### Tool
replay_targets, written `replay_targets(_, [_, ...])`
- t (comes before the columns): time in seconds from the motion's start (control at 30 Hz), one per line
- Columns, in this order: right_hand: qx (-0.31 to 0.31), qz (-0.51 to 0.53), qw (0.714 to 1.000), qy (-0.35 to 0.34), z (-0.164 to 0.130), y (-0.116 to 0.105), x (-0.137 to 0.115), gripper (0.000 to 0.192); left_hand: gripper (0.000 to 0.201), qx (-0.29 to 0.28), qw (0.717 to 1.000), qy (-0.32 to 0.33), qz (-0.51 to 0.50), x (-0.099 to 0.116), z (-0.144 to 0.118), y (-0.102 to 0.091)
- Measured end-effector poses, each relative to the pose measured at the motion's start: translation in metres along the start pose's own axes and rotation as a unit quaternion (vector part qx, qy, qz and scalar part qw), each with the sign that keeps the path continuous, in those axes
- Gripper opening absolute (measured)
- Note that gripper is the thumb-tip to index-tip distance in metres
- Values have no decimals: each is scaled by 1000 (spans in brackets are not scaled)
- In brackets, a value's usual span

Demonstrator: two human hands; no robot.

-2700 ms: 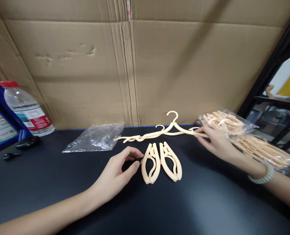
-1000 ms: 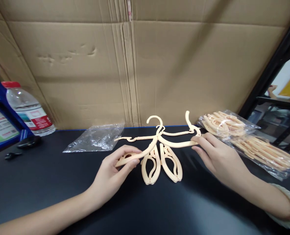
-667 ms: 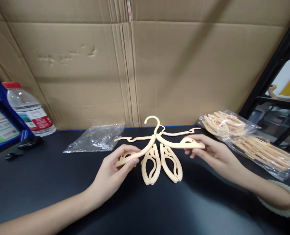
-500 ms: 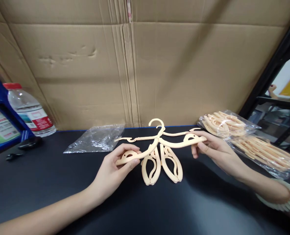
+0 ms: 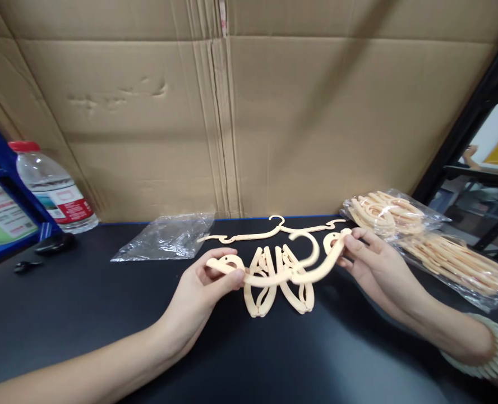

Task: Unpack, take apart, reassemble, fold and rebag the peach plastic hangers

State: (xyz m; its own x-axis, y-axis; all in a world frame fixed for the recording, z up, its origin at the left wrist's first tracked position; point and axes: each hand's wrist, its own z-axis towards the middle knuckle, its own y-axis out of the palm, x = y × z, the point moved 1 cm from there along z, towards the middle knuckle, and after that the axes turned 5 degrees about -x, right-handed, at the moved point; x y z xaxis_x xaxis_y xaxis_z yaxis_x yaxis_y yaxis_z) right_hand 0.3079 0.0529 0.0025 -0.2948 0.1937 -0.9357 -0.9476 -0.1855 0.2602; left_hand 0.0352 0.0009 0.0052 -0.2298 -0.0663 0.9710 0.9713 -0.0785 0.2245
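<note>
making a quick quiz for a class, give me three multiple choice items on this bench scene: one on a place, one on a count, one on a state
1. Where does the clear plastic water bottle with the red cap stand?
A. far left, by the cardboard wall
B. far right, on the bagged hangers
C. between the hands

2. How many folded cream plastic hangers lie on the black table under the held one?
A. none
B. two
C. five

3. How is the open cream plastic hanger held?
A. flat on the table, untouched
B. by the left hand alone
C. lifted, an end in each hand, left and right hand

Answers: 1 A, it stands at the left edge against the cardboard. 2 B, a pair lies side by side. 3 C, each hand pinches one tip.
</note>
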Motion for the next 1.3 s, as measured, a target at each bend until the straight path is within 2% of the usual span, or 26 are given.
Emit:
replay_targets(0.07, [-31, -26, 999, 7, -6, 6, 1, 25, 29, -31, 999, -10, 17, -2, -3, 3])
replay_targets(0.13, [-121, -74, 990, 26, -14, 14, 1, 22, 26, -60, 997, -18, 40, -3, -6, 5])
replay_targets(0.27, [-330, -142, 931, 58, -32, 27, -6, 26, 24, -79, 992, -9, 93, -2, -9, 6])
replay_targets(0.37, [-398, -168, 898, 79, -40, 30, -10, 36, 21, -91, 988, 3, 122, 0, -10, 8])
replay_targets(0.6, [-414, -166, 890, 90, -46, 35, -14, 44, 17, -116, 983, 53, 135, 0, -14, 10])
replay_targets(0.73, [-427, -219, 877, 31, -50, 35, -19, 50, 18, -144, 979, 46, 136, -1, -16, 12])
replay_targets(0.9, [-408, -330, 851, -28, -50, 30, -26, 52, 16, -116, 984, 34, 132, -2, -13, 12])
replay_targets(1.07, [-448, -302, 841, 18, -54, 33, -26, 45, 19, -114, 983, 13, 141, -4, -15, 12])
replay_targets(1.17, [-447, -272, 851, 44, -54, 32, -24, 42, 19, -115, 983, 14, 143, -4, -16, 12])
replay_targets(1.23, [-429, -244, 869, 37, -50, 30, -23, 41, 18, -104, 984, 29, 144, -4, -15, 12])
replay_targets(1.3, [-385, -225, 895, 23, -41, 25, -22, 41, 15, -89, 981, 49, 163, -3, -14, 11])
